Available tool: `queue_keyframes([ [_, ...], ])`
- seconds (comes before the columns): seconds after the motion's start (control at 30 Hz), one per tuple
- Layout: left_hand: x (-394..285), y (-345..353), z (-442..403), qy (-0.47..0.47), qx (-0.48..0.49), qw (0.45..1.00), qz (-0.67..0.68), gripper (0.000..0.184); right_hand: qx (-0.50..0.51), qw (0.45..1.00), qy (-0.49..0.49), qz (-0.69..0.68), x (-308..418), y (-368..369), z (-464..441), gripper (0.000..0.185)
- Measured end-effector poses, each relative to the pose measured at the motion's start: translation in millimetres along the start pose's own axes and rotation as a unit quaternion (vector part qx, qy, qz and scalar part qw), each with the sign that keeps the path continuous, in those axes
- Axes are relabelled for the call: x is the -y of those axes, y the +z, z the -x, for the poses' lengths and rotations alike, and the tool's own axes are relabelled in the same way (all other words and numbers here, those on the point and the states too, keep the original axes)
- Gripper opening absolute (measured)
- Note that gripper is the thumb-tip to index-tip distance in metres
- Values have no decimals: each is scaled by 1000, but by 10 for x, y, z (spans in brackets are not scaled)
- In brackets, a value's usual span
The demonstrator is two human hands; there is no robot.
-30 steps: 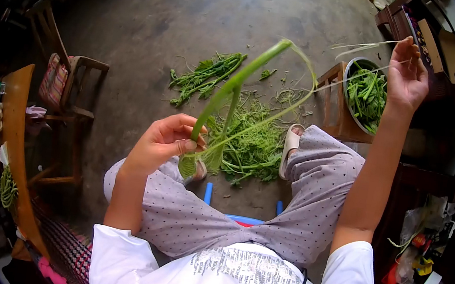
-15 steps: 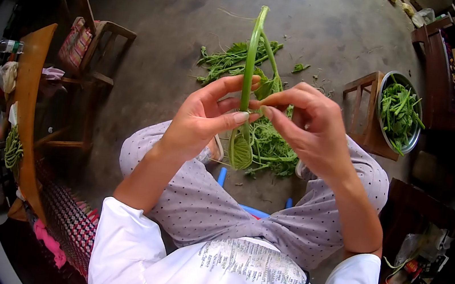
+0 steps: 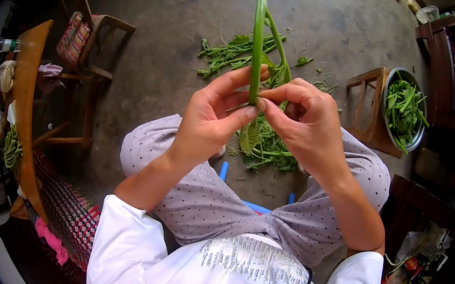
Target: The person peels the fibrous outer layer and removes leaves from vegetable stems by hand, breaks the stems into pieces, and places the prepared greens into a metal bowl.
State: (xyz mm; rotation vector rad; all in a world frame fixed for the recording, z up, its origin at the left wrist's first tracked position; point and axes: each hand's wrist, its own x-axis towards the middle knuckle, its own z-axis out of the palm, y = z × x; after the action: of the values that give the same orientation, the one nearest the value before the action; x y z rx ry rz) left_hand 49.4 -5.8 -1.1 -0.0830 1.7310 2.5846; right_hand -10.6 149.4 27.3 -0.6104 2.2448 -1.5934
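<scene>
A long green leafy vine stem [image 3: 258, 42] rises between my hands, its top running out of view, with a side stalk branching off to the right. My left hand [image 3: 211, 114] is closed around its lower part, thumb in front and fingers behind. The thumb and forefinger of my right hand [image 3: 310, 124] pinch at the stem's lower end, against my left thumb. Whether a thin strand sits in that pinch is too small to see. Just below my fingers hangs a leaf [image 3: 249, 137]. Behind it, a pile of green trimmings [image 3: 272, 153] lies on the floor between my feet.
More leafy greens [image 3: 230, 53] lie farther out on the concrete floor [image 3: 175, 14]. To the right, a metal basin [image 3: 422, 136] of cut greens stands on a wooden stool [image 3: 374, 139]. A wooden chair [image 3: 107, 25] and a wooden table edge [image 3: 27, 81] are at the left.
The vine stem has moved up and reaches past the top of view. My right fingertips have come in against the stem's lower end, next to my left thumb.
</scene>
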Motion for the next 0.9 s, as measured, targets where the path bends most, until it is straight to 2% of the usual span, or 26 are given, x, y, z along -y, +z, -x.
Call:
queue_keyframes([
  [0.17, 43, 39, 3, 8, -11, 1000, 16, 54, -34, 999, 2, 34, 4, 47, -6, 12],
  [0.4, -8, 30, -2, 16, -15, 1000, -16, 53, -10, 1000, -1, -9, -8, 27, 0, 11],
  [0.57, 0, 56, -10, 20, -20, 999, -22, 55, -14, 999, -24, 19, -9, 30, 4, 10],
  [0.9, 10, 93, -8, 34, -13, 998, -48, 53, -40, 998, -10, 39, 80, 65, -12, 10],
])
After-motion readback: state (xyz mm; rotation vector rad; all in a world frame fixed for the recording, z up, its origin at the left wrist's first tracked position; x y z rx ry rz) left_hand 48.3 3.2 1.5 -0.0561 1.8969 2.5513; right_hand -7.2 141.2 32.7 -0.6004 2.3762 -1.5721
